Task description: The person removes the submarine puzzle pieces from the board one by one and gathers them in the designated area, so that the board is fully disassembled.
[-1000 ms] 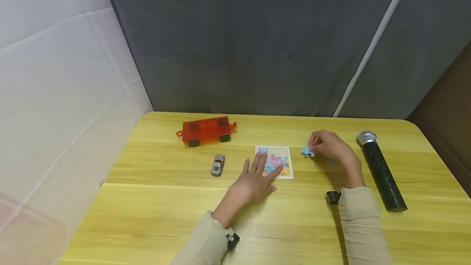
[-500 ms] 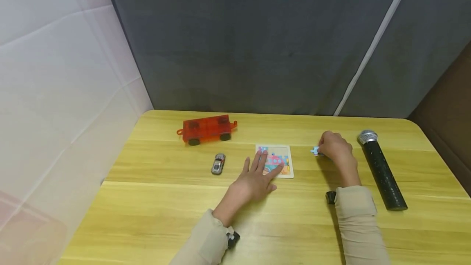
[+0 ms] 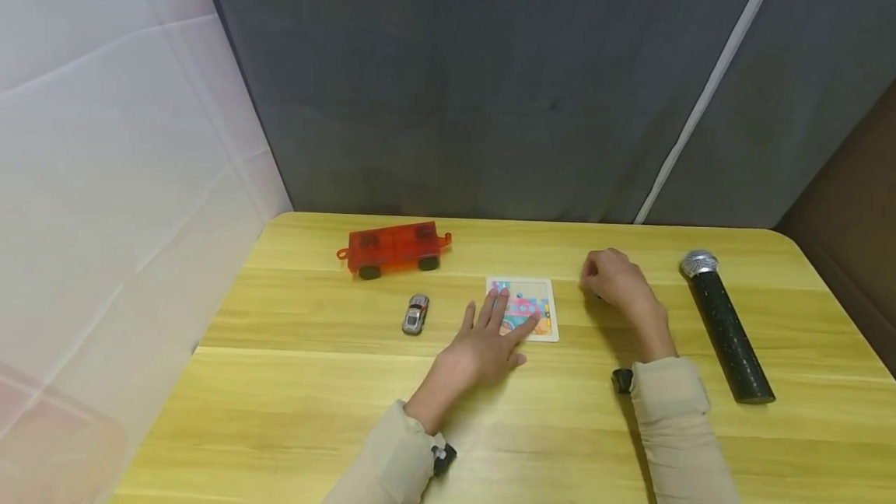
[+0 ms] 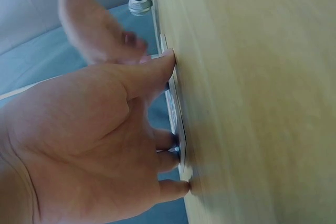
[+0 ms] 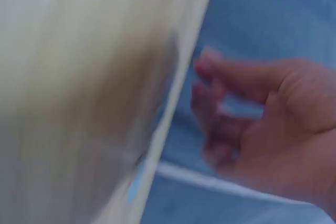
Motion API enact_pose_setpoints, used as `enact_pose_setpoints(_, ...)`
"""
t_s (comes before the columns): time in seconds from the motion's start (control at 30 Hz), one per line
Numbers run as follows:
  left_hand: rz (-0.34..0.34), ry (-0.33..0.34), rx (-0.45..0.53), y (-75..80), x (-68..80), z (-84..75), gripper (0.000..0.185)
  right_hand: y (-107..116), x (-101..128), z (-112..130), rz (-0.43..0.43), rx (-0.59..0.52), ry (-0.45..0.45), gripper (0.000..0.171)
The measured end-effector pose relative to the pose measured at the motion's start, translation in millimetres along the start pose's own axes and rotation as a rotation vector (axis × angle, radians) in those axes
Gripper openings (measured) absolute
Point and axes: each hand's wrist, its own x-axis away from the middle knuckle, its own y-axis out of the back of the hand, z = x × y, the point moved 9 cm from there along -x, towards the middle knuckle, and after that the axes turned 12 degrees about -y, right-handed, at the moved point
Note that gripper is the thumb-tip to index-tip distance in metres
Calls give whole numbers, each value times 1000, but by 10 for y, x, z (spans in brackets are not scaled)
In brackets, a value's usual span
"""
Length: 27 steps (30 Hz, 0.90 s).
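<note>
My left hand point(image 3: 483, 348) lies with fingers spread over a small square puzzle board point(image 3: 553, 329) with a pale frame; its fingertips rest on the picture pieces. From the left wrist view, the board point(image 4: 180, 121) is seen edge-on under the left hand point(image 4: 100, 140). To the right of the board, my right hand point(image 3: 619, 282) is over the table with fingers bent. A bit of blue puzzle piece point(image 3: 597, 298) shows beneath it. In the right wrist view the right hand point(image 5: 283, 124) is blurred and loosely curled, with nothing visible between thumb and fingers.
A clear red toy wagon point(image 3: 393, 249) stands at the back left, and a small silver toy car point(image 3: 416, 314) is left of the board. On the right lies a black microphone point(image 3: 728, 333). A dark grey partition point(image 3: 476, 99) rises behind the table.
The right hand was at a light-blue puzzle piece; it shifted right with it, then back left, and most of the piece is now hidden. The left hand stays on the board.
</note>
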Motion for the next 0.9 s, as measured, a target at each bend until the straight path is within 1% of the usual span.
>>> enact_pose_setpoints(0.07, 7, 0, -6, 14, 14, -8, 68, -74, 22, 286, 20, -39, 147, 12)
enact_pose_setpoints(0.13, 10, 0, -5, -18, -5, 20, 68, -187, 49, 558, 72, -59, 265, 21)
enact_pose_setpoints(0.2, 15, 1, 7, -62, -30, 57, 66, -319, 67, 751, 139, -68, 307, 29)
enact_pose_setpoints(0.27, 20, 0, 19, -102, -52, 83, 65, -421, 85, 870, 175, -47, 313, 31)
enact_pose_setpoints(0.3, 19, 3, 9, -103, -53, 83, 65, -456, 89, 908, 181, -32, 308, 32)
enact_pose_setpoints(0.4, 33, 1, 14, -88, -33, 57, 64, -501, 104, 958, 179, 5, 286, 32)
enact_pose_setpoints(0.47, 38, 7, -3, -55, -12, 24, 63, -505, 99, 976, 174, 11, 268, 32)
enact_pose_setpoints(0.5, 35, 17, -17, -22, 9, 1, 63, -504, 93, 981, 171, 12, 257, 32)
enact_pose_setpoints(0.53, 34, 26, -15, -25, 12, 2, 63, -513, 85, 984, 168, 13, 245, 32)
enact_pose_setpoints(0.67, 32, 87, -82, 62, 82, -62, 61, -524, 41, 977, 137, 13, 186, 32)
enact_pose_setpoints(0.77, 48, 111, -103, 81, 103, -90, 61, -513, 38, 986, 103, 15, 191, 27)
enact_pose_setpoints(0.9, 59, 109, -92, 8, 60, -42, 61, -507, 49, 1023, 69, 3, 232, 19)
